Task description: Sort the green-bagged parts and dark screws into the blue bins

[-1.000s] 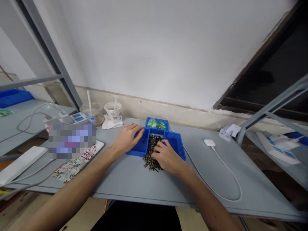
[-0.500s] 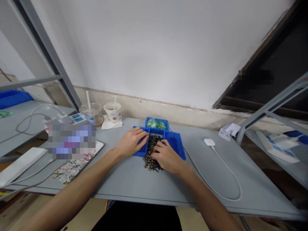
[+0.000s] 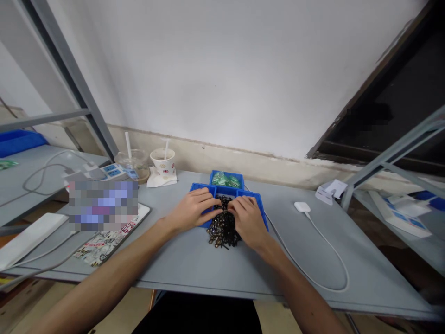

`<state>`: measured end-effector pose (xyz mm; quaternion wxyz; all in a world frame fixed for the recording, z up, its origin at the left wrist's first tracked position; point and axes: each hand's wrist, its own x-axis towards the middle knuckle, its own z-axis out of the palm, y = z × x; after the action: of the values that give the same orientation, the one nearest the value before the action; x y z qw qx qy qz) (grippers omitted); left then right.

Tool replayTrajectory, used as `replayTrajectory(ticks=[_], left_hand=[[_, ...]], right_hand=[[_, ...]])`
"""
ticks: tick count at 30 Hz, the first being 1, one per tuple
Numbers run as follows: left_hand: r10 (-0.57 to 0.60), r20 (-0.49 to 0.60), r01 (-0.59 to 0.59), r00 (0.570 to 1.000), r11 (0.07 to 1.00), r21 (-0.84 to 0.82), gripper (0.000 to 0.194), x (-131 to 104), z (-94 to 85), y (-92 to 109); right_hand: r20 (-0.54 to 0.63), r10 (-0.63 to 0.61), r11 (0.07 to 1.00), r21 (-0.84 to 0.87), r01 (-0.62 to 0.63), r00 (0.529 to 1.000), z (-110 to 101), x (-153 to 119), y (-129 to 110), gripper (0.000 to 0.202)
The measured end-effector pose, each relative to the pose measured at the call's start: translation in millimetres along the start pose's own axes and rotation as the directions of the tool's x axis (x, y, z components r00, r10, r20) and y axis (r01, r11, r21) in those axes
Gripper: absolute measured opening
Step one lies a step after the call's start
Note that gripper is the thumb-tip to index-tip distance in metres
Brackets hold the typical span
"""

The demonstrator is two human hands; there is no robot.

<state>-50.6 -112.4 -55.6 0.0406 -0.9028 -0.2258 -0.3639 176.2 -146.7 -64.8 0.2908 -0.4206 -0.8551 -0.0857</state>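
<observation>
A heap of small dark and brass-coloured metal parts (image 3: 219, 233) lies in the middle of a blue divided tray and spills over its near side onto the desk. My left hand (image 3: 195, 208) reaches over the tray's left compartment (image 3: 207, 219), with thumb and forefinger drawn together above the heap. Facing it, my right hand (image 3: 249, 221) has its fingers bent into a pinch close to the left fingertips. Whatever lies between either set of fingertips is too small to make out. The tray's right compartment (image 3: 257, 200) is partly covered by the right hand.
Behind the tray stands a small blue bin (image 3: 211, 178) of green packets (image 3: 225, 179). To the left are a paper cup (image 3: 162, 163), a plastic cup (image 3: 139, 162) and a patterned board (image 3: 104, 241). A white charger (image 3: 302, 208) with a looping cable lies right, on the grey desk (image 3: 194, 264).
My left hand has moved right, over the heap. My right hand has lifted slightly from the parts and shifted right, and the fingertips of both hands are now close together.
</observation>
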Motion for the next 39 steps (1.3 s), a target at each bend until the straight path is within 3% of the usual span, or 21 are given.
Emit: replayTrajectory(ticks=[4, 11, 17, 30, 34, 39], left_hand=[[0.051, 0.002, -0.051, 0.999, 0.999, 0.003, 0.021, -1.9, 2.6, 1.2], [0.090, 0.043, -0.089, 0.995, 0.996, -0.022, 0.017, -3.1, 5.3, 4.3], [0.053, 0.009, -0.052, 0.999, 0.996, -0.073, 0.015, -1.1, 3.6, 7.6], [-0.007, -0.048, -0.002, 0.999, 0.982, -0.186, 0.019, 1.8, 1.8, 10.1], [-0.028, -0.007, 0.026, 1.000, 0.981, -0.190, 0.016, -0.8, 3.5, 9.4], [-0.003, -0.032, -0.003, 0.999, 0.982, -0.190, 0.012, -2.0, 4.8, 8.1]], right_hand=[[-0.101, 0.000, 0.996, 0.089, 0.009, 0.995, -2.6, 0.4, -2.6, 0.018], [-0.127, -0.105, 0.982, 0.145, 0.124, 0.986, -0.3, -1.5, -9.1, 0.019], [-0.151, -0.090, 0.975, 0.187, 0.118, 0.984, -1.7, -1.7, -7.4, 0.015], [-0.112, -0.011, 0.990, 0.139, 0.027, 0.994, -1.2, -0.3, -8.3, 0.013], [-0.092, -0.033, 0.990, 0.134, 0.045, 0.995, 0.9, -0.8, -8.2, 0.013], [-0.093, -0.061, 0.988, 0.134, 0.073, 0.994, -0.5, -0.5, -9.2, 0.014]])
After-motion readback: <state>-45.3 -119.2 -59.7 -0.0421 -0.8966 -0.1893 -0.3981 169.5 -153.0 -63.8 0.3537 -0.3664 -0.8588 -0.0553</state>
